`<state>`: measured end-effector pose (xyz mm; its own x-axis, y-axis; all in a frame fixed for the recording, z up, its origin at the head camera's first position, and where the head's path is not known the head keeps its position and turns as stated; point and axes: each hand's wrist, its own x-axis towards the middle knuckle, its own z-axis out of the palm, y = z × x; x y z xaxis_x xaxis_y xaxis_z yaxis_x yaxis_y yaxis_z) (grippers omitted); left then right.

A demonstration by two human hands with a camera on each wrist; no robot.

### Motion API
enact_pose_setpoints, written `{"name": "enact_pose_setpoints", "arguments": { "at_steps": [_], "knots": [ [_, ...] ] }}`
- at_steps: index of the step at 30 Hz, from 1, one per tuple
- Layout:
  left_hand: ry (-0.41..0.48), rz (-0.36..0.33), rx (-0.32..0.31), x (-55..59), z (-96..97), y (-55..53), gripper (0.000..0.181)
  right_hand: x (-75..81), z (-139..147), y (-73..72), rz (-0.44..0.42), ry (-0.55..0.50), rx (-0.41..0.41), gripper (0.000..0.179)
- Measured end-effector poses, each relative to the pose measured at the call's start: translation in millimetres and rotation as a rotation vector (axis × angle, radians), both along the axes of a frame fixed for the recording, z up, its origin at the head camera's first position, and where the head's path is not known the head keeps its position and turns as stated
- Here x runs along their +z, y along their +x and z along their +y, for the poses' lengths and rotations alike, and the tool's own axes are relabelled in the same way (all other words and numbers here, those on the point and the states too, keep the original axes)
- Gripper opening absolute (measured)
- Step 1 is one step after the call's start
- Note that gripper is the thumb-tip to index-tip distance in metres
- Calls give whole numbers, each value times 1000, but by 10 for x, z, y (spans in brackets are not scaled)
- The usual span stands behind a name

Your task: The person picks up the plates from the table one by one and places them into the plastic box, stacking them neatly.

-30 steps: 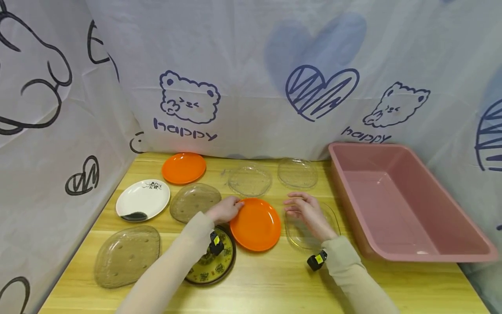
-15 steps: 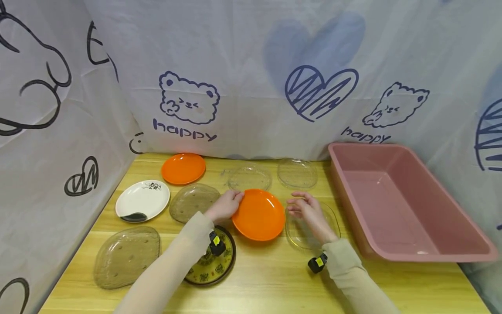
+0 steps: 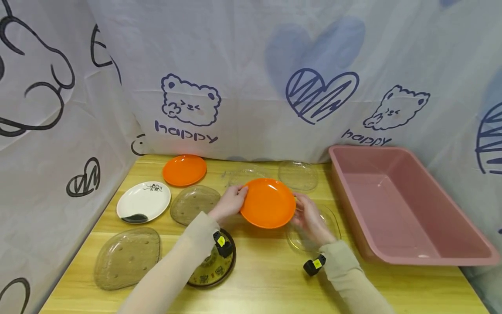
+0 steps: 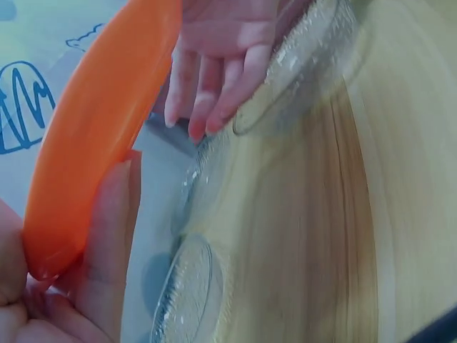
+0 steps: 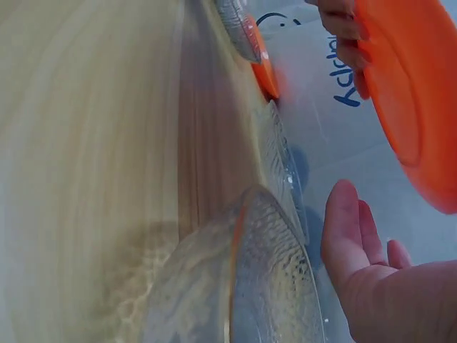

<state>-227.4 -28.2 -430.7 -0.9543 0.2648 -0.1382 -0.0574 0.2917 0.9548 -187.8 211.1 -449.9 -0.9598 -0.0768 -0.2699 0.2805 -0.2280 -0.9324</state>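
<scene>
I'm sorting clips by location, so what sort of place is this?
Probably a staged tabletop filming corner rather than a working kitchen: a creased white cloth backdrop with printed bears hangs behind the yellowish wood-grained table, and a small black box-shaped device sits at the right wrist.

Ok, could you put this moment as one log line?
left fingers: gripping orange plate | plate: above table | right fingers: near plate's right edge

Basin (image 3: 394,209) on the table (image 3: 270,274), right end; curtain (image 3: 251,61) behind. Raised plate (image 3: 268,203) over mid-table, between left hand (image 3: 228,203) and right hand (image 3: 311,220). To the left we log, back to front, rear plate (image 3: 184,170), side plate (image 3: 144,202), front dish (image 3: 128,258). Below the right hand, right of the raised plate, we find another dish (image 3: 300,237)
</scene>
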Motion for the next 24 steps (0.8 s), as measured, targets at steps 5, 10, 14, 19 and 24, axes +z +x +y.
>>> {"name": "enact_pose_setpoints", "arguments": {
  "at_steps": [5, 10, 14, 19, 24],
  "knots": [
    [43, 5, 43, 34, 75, 23, 38, 10, -18, -1, -23, -100, 2, 30],
    [61, 25, 82, 41, 137, 43, 36, 9, -27, -6, -23, -148, -6, 29],
    [79, 49, 113, 30, 204, 66, 35, 7, -48, -7, -8, -146, -23, 33],
    [108, 54, 151, -6, 303, 104, 36, 4, -83, -10, 3, -106, -66, 44],
    [124, 55, 179, -28, 402, 149, 34, 6, -99, 1, 13, -68, -108, 49]
  ]
}}
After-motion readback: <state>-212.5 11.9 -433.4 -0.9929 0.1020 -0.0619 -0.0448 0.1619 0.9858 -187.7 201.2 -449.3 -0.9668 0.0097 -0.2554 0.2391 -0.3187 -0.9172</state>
